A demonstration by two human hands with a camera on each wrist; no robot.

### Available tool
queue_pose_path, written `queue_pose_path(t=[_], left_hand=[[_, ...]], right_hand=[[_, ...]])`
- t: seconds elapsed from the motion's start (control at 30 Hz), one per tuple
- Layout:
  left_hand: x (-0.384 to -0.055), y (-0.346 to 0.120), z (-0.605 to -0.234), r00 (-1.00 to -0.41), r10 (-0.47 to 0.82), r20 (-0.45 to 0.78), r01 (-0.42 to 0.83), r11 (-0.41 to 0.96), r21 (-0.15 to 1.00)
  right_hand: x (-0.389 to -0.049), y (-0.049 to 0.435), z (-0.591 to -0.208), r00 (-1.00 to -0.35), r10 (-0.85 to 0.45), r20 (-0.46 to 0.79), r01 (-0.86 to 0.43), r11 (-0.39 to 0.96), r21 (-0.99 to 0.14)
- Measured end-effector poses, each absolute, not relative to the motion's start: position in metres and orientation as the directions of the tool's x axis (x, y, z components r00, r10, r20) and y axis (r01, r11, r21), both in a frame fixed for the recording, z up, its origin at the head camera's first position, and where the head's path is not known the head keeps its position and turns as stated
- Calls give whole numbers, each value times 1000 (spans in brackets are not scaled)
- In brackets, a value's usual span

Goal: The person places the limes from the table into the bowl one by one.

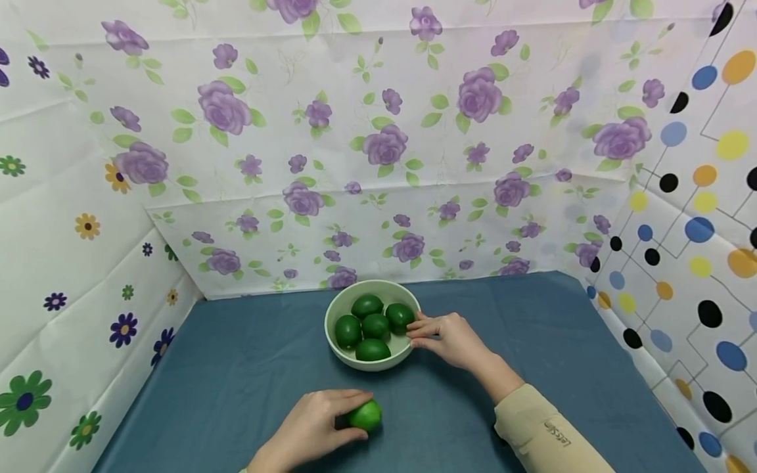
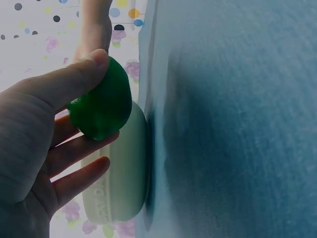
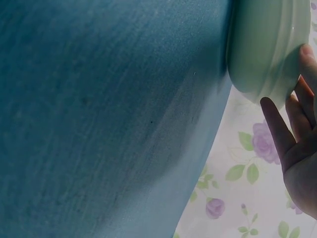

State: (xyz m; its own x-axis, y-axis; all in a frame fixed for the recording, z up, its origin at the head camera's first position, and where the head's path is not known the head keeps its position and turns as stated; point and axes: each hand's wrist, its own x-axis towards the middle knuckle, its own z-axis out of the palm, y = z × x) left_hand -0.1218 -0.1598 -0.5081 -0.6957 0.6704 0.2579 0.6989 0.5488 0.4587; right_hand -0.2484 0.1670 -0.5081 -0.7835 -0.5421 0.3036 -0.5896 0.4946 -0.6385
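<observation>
A bright green lime [image 1: 367,416] is pinched between the thumb and fingers of my left hand [image 1: 316,420], in front of the bowl. In the left wrist view that lime [image 2: 103,101] appears darker, with the thumb on one side and the fingertips on the other. A pale green bowl [image 1: 378,365] stands near the back of the table and contains several dark green limes [image 1: 372,350]. At the bowl's right rim is my right hand [image 1: 452,338], its fingers lightly touching the edge. The right wrist view shows those fingers [image 3: 277,124] fairly straight beside the bowl's wall.
A dark blue cloth [image 1: 254,368] covers the table. Behind it hangs a white sheet with purple flowers [image 1: 384,144]. Flower-printed fabric [image 1: 47,263] borders the left side, dotted fabric [image 1: 698,263] the right.
</observation>
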Motion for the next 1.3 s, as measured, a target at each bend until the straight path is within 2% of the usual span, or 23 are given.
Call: queue_pose_path(t=[0.13, 0.47, 1.03, 1.3], left_hand=[[-122, -159, -508, -694, 635, 340, 713, 536, 453], [-125, -154, -501, -647, 546, 531, 758, 531, 378], [-133, -145, -489, -687, 392, 613, 695, 602, 394], [-137, -141, -484, -723, 333, 606, 653, 615, 441]], right_hand=[[-249, 167, -508, -781, -546, 305, -593, 493, -636], [-248, 167, -508, -784, -538, 310, -593, 498, -633], [-245, 164, -503, -770, -540, 339, -628, 551, -549], [-243, 162, -500, -754, -554, 354, -654, 579, -487]])
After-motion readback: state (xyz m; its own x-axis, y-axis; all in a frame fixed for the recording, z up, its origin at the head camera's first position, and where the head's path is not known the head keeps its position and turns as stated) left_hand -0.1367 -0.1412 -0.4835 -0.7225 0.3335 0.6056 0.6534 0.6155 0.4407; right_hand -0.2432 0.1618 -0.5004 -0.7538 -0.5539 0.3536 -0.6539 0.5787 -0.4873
